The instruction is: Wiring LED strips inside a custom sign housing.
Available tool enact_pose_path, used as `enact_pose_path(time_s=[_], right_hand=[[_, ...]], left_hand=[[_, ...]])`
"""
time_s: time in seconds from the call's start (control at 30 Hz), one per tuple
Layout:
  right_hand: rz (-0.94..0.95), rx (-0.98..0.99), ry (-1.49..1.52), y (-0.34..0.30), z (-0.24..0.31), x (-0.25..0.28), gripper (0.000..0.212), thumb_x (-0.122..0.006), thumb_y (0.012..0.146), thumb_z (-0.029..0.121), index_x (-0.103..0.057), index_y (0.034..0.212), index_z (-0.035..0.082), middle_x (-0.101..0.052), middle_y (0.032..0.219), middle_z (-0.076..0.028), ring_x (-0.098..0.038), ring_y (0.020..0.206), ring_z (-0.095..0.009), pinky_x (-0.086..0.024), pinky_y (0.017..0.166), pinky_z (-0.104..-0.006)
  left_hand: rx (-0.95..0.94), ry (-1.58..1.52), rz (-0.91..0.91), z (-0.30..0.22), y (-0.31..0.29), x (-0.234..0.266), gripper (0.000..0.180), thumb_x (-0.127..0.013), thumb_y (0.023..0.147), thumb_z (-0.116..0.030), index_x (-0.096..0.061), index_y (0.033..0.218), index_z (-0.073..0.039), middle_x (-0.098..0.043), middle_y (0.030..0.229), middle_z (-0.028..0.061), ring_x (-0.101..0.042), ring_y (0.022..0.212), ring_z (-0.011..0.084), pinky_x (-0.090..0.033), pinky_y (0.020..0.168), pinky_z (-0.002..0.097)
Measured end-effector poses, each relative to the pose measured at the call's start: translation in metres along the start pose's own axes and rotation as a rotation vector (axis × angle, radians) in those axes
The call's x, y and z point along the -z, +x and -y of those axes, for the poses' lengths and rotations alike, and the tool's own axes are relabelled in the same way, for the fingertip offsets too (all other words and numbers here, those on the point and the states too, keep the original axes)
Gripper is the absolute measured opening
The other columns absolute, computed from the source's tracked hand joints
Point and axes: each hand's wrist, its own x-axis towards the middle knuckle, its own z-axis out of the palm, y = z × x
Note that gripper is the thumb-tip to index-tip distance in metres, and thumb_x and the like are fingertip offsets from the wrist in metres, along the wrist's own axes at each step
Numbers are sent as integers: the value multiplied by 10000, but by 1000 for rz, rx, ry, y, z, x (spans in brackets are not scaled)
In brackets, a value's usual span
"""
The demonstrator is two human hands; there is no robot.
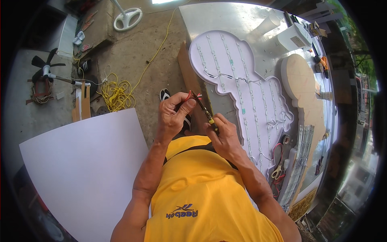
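In front of my body, my left hand [173,115] is closed, pinching a short red wire [188,95] between thumb and fingers. My right hand [224,135] grips a pair of pliers [207,114] by its yellow and black handles. The plier jaws reach up to the wire beside my left fingertips; whether they are clamped on it is too small to tell. Just right of my hands, a white cloud-like shaped tray [238,90] with LED strips and loose wires inside lies on the metal table [219,18].
A wooden cutout [302,80] lies beyond the tray, near a bundle of metal strips [298,165]. Scissors [277,171] and a tape roll [286,139] sit closer. A large white sheet [88,169] is at left. Yellow cord [117,94] and a fan [47,66] occupy the floor.
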Motion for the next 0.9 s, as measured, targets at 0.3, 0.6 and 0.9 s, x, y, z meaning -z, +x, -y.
enact_pose_path(time_s=[0.3,0.6,0.9], right_hand=[[260,-628,1579,14,2,-8,381,-543,1039,300,-564,806,0,-655,893,-167,-664,759,-239,-555,722,-354],[252,-341,540,38,5,1,365,-623,1001,366,-642,1036,3,-633,906,-40,-606,833,-126,-525,753,-286],[471,-327,385,36,12,5,456,-589,1007,433,-621,973,-20,-631,824,-56,-547,772,-141,-475,704,-318]], left_hand=[[109,-588,-106,21,-15,28,228,-688,967,-232,-705,993,-7,-677,821,29,-447,617,48,-337,548,190],[267,-337,-46,6,-27,57,196,-656,993,-166,-707,1077,4,-676,783,55,-479,587,45,-354,531,180],[229,-42,-159,-8,-25,51,145,-770,905,-143,-772,973,-15,-703,761,7,-520,588,24,-393,515,189]])
